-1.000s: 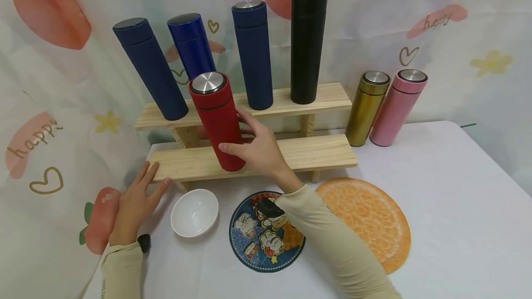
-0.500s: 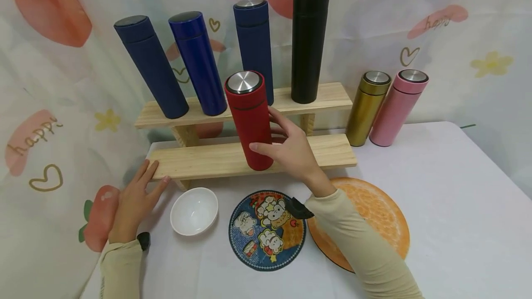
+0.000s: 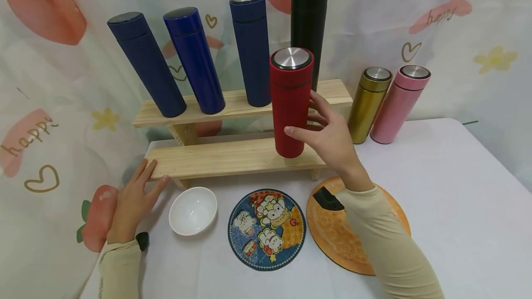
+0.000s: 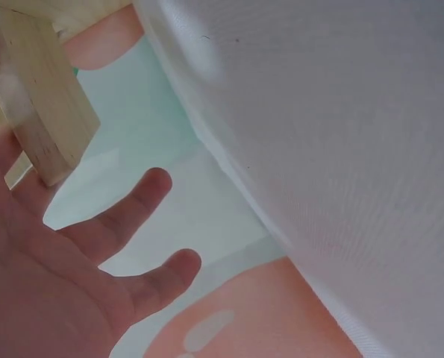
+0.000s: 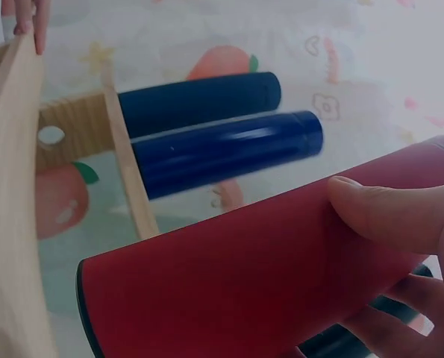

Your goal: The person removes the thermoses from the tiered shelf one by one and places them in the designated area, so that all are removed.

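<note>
My right hand (image 3: pixel 332 141) grips a red thermos bottle (image 3: pixel 292 110) with a steel lid, thumb on the near side and fingers wrapped behind. Held upright, the bottle overlaps the lower plank of a two-tier wooden shelf (image 3: pixel 216 155) in the head view. A gap shows between its base and that plank in the right wrist view, where the red bottle (image 5: pixel 229 276) fills the foreground. At the shelf's left end rests my left hand (image 3: pixel 135 204), its fingers relaxed. In the left wrist view, that hand (image 4: pixel 72 261) has fingers extended beside the wooden end (image 4: pixel 42 97).
On the upper tier stand a dark blue bottle (image 3: pixel 147 66), a glossy blue one (image 3: pixel 195 61), another blue one (image 3: pixel 251 52) and a black one (image 3: pixel 307 22). Gold (image 3: pixel 369 105) and pink (image 3: pixel 400 105) bottles stand right. A white bowl (image 3: pixel 193 211), cartoon mat (image 3: pixel 266 230) and orange mat (image 3: pixel 336 234) lie in front.
The right hand has carried the red bottle rightward along the shelf and slightly up, from in front of the glossy blue bottle to in front of the black one. The left hand stays put.
</note>
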Tool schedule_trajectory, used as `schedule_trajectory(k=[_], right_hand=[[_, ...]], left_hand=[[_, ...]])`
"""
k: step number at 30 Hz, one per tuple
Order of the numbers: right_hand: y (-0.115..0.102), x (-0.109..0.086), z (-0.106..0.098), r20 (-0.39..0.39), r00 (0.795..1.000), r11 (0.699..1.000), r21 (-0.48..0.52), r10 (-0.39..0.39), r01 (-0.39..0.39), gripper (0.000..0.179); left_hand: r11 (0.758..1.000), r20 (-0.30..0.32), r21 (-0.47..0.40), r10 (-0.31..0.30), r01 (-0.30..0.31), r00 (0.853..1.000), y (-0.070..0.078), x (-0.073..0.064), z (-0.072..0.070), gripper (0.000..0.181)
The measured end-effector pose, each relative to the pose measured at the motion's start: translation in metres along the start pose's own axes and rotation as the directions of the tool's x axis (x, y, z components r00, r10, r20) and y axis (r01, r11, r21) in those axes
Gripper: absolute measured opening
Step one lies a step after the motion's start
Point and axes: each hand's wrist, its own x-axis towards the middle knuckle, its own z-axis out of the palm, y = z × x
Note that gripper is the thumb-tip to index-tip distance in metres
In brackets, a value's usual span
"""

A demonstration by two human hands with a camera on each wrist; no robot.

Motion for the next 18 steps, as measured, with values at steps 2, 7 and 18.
schedule_trajectory(k=[2,7,18], right_hand=[[-0.002,0.001,-0.008,-0.029,1.0,1.0,-0.008,-0.005,0.004,0.076],[-0.005,0.005,-0.027,-0.107,0.994,0.999,-0.032,0.012,-0.016,0.074],[-0.006,0.002,-0.064,-0.282,0.959,0.999,-0.044,0.006,-0.019,0.072]], left_hand=[[1.0,-0.011,0.003,0.01,-0.01,1.0,-0.001,0.0,0.001,0.076],[0.999,-0.049,-0.001,0.039,-0.039,0.998,-0.001,-0.001,0.002,0.074],[0.999,-0.035,-0.003,0.033,-0.034,0.999,-0.001,-0.001,0.003,0.074]])
